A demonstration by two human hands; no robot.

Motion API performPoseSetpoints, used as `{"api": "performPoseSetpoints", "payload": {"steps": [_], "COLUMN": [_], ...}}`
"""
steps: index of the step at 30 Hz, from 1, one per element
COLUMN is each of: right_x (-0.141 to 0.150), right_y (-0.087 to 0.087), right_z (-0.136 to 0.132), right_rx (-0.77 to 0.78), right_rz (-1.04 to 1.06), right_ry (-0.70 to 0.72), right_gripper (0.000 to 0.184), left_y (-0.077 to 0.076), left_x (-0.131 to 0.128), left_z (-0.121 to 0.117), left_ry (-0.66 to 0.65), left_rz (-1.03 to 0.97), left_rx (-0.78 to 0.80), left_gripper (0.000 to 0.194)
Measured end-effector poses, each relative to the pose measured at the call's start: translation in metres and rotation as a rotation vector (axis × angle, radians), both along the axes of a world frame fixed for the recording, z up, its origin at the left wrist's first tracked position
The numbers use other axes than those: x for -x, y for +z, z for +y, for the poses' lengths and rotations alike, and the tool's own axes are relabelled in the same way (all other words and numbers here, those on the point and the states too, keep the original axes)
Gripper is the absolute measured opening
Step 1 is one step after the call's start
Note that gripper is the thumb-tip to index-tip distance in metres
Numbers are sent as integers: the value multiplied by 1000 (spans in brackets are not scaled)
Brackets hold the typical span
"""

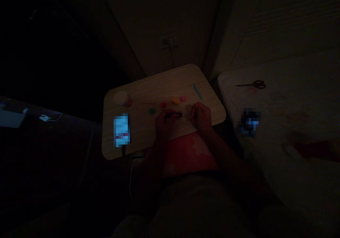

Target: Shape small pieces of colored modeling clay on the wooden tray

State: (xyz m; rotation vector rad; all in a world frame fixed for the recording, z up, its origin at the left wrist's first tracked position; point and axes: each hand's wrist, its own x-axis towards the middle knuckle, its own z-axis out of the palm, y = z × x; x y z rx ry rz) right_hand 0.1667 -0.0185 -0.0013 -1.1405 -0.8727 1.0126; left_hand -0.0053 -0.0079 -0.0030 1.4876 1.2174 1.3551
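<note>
Head view: it's dim around us, a wood-grain table (148, 89) by the wall (175, 15). Over it, our left hand (161, 123) pinches a dark piece (180, 114), its long axis running sideways, one end toward our curled right hand (202, 116); whether that right hand holds anything, we can't tell.

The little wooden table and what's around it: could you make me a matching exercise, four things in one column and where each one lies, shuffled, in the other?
Things:
1. Scissors
2. Lit screen
3. Teal strip
4. Green lump

Places:
A. On the table, just beyond the right hand
B. On the table, just left of the red lump
C. On the pale surface to the right of the table
D. On the table, toward its near left corner

Right pairs: 1-C, 2-D, 3-A, 4-B
</note>
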Motion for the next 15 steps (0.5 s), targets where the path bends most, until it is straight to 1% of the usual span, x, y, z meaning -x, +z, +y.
{"api": "performPoseSetpoints", "payload": {"steps": [3, 10, 15], "right_x": [-1, 1, 0], "right_y": [2, -1, -3], "right_z": [-1, 4, 5], "right_rx": [14, 11, -53], "right_rz": [-30, -18, -57], "right_ry": [17, 3, 15], "right_gripper": [47, 25, 25], "left_y": [-1, 0, 2], "left_x": [0, 0, 0], "left_z": [0, 0, -1], "left_ry": [-6, 4, 5], "left_rz": [-2, 7, 20], "left_rx": [-4, 3, 10], "left_gripper": [19, 21, 22]}}
